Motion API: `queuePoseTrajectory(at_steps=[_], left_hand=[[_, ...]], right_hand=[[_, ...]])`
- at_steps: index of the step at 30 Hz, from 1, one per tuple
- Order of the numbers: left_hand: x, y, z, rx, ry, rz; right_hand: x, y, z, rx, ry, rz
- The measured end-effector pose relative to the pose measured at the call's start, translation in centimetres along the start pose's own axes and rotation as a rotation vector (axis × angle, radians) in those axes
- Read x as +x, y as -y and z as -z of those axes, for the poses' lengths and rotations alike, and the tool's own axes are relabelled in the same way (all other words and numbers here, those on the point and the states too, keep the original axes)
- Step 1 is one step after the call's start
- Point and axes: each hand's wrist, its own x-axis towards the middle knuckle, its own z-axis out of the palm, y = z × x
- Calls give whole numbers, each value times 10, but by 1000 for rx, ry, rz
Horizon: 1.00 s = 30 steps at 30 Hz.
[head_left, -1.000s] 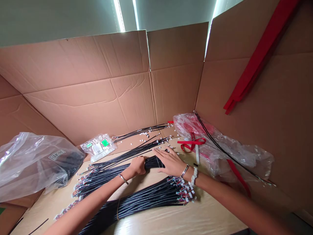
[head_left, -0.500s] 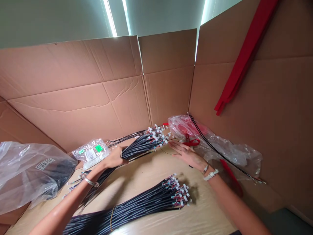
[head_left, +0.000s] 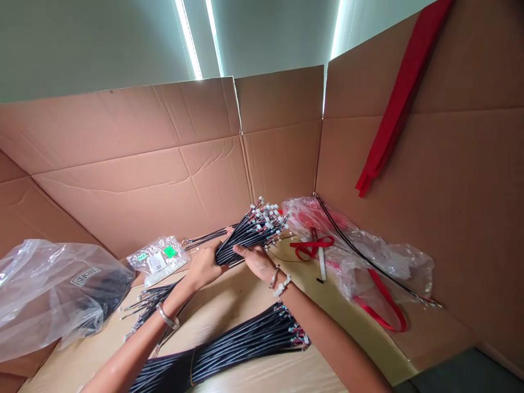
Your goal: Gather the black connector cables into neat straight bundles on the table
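A bundle of black cables (head_left: 241,236) with white connectors fanned at its far end is raised above the cardboard surface. My left hand (head_left: 205,266) is wrapped round the bundle, its fingers closed. Just short of the connectors, my right hand (head_left: 257,261) grips the same bundle from the right, thumb on top and fingers hidden beneath. A second bundle of black cables (head_left: 237,346), tied with a thin band, lies below my hands; my right forearm covers part of its connector end. More loose cable ends (head_left: 143,305) show beside my left forearm.
Cardboard walls (head_left: 208,180) stand at the back and sides. On the left are a large clear bag (head_left: 53,295) and a small labelled bag (head_left: 158,259). Red straps (head_left: 313,245), crumpled plastic (head_left: 368,245) and a black cable (head_left: 356,243) lie right. A wide red strap (head_left: 393,109) hangs on the right wall.
My right hand has moved left from beside the connectors and closed on the raised bundle. My left hand still holds it, slightly further right in view.
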Motion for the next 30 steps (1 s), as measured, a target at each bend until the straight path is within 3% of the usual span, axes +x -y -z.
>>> queuePoseTrajectory(at_steps=[2,5,9,10,12,14,17,19,22,30], left_hand=[[-4,-5,-15,110,-26,74],[-8,-6,-20,171,81,56],[8,-8,13,31,411,-154],[17,-13,24,-78,437,-229],[43,-30,42,-267,371,-310],[72,-55,50,-321,276,-323],[108,-96,43,-352,302,-367],[121,-115,31,-344,326,-385],[123,-127,16,-344,323,-401],[107,-122,-1,-449,290,-464]], right_hand=[[-3,-6,-3,163,-72,12],[-9,-9,-2,287,-185,-3],[-17,-10,2,256,-283,6],[-19,-10,3,239,-291,8],[-22,-9,2,209,-289,4],[-23,-8,1,187,-278,-7],[-24,-8,0,172,-278,-25],[-24,-10,1,154,-292,-22],[-25,-13,4,93,-296,-7],[-30,-14,8,-140,-228,-11]])
